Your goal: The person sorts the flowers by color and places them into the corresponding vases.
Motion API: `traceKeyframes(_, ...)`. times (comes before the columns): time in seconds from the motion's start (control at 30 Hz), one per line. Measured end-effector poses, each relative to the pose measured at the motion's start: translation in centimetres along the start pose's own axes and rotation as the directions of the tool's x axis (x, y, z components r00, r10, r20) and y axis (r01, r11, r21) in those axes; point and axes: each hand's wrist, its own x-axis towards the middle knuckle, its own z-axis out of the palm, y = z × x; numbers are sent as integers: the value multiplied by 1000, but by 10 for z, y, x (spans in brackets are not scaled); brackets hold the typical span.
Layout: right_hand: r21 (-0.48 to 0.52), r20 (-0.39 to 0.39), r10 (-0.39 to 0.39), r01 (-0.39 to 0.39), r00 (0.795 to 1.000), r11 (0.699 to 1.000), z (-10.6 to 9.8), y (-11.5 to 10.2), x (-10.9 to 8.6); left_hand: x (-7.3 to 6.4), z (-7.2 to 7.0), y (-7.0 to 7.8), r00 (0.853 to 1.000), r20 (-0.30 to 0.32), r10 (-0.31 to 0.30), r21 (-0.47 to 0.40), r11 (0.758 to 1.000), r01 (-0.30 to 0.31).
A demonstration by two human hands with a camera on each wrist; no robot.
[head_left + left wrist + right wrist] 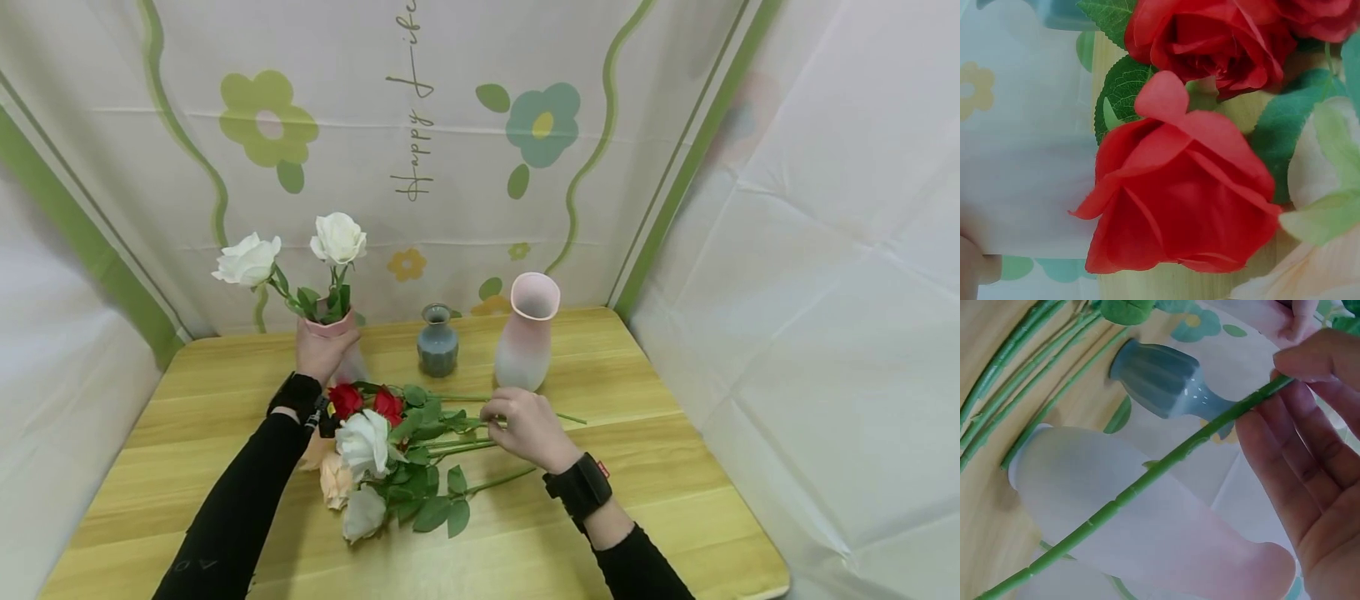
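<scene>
My left hand point(321, 352) grips a pink-and-white vase point(351, 367) near its pink rim. Two white roses point(339, 239) rise from that vase, one leaning left. In the right wrist view, the thumb and fingertips of my right hand point(1316, 431) pinch a green flower stem point(1129, 495). Its bloom end lies out of that view, and I cannot tell which flower it belongs to. Below the hands lies a bunch of artificial flowers: red roses point(1185, 200), a white rose point(364, 444), peach blooms point(335, 481) and another pale rose point(364, 513), their stems pointing right.
A small blue-grey vase point(438, 346) stands at the back middle of the wooden table point(645, 467). To its right is a taller pink-to-white vase point(523, 350), upright, just beyond my right hand. A printed cloth point(450, 192) hangs behind the table, with white sheeting point(810, 317) at the sides.
</scene>
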Motion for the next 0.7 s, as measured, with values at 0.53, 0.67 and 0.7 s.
traceKeyframes(0.53, 32, -184, 50, -45, 982, 998, -11, -12, 20, 3, -3, -13, 1000, -12, 28, 50, 998, -27)
traceKeyframes(0.67, 73, -219, 61, -46, 974, 996, -13, -16, 24, 4, -5, -16, 999, -8, 43, -2, 999, -43)
traceKeyframes(0.7, 91, -226, 68, -48, 972, 995, -13, -17, 25, 4, -5, -17, 999, -12, 46, -22, 999, -46)
